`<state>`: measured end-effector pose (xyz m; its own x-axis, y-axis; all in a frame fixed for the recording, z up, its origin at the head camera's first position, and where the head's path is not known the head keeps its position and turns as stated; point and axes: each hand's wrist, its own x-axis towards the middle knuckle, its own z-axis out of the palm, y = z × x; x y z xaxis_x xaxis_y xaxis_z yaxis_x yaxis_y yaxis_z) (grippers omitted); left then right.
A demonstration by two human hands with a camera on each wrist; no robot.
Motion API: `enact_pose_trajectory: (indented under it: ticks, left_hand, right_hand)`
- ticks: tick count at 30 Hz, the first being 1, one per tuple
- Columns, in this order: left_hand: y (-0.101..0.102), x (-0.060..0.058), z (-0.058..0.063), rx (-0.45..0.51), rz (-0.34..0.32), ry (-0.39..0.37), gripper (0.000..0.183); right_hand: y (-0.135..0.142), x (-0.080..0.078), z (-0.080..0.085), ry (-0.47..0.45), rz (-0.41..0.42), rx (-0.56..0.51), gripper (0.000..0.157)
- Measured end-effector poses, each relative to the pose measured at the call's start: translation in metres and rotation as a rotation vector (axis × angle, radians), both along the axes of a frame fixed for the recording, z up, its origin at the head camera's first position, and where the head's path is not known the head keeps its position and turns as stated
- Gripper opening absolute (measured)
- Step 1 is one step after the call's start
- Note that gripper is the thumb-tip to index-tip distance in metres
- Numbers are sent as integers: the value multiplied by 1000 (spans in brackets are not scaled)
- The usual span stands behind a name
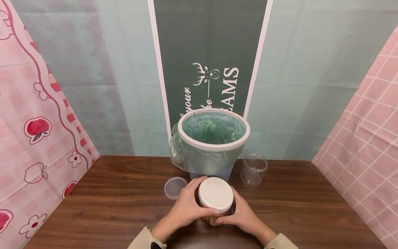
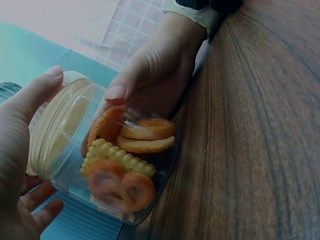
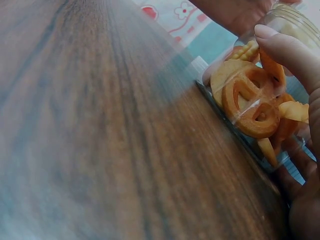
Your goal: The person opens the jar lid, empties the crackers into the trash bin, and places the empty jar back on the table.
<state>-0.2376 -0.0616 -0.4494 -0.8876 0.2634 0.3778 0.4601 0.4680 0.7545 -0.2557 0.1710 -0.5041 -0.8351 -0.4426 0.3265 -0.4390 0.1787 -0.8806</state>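
Between both hands stands a clear plastic jar with a white ribbed lid, upright on the wooden table. Biscuits show through its wall, among them pretzel-shaped, round and ridged ones. My left hand curls around the lid from the left, thumb along its near side and fingers at the far side. From the right, my right hand grips the jar's body below the lid, its thumb across the front. The fingers behind the jar are partly hidden.
Just behind the jar, a bin with a white rim is lined with a green plastic bag. An uncovered clear container stands to its right. On the left, a translucent round lid lies on the table. Cloth hangings surround the table.
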Motion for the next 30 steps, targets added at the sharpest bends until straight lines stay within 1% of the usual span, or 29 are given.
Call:
enact_pose_trajectory:
  ticks: [3, 13, 18, 21, 24, 27, 30]
  left_hand:
    - [1, 1, 1, 10, 11, 4, 95]
    - [4, 5, 3, 69, 52, -2, 95]
    - [4, 7, 8, 132, 72, 3, 95]
    - [2, 8, 12, 144, 80, 7, 96]
    - [-2, 10, 17, 138, 89, 22, 97]
    - [-6, 12, 20, 131, 92, 55, 96]
    - [-11, 12, 24, 134, 99, 86, 96]
  right_hand:
    - [0, -1, 0, 12, 3, 8, 101]
    - [0, -1, 1, 11, 3, 16, 106]
    - [1, -2, 0, 35, -21, 47, 110]
    - [2, -1, 0, 45, -31, 73, 111]
    - [1, 0, 0, 30, -31, 79, 108]
    - [0, 0, -1, 23, -27, 70, 102]
    - [0, -1, -2, 32, -11, 50, 98]
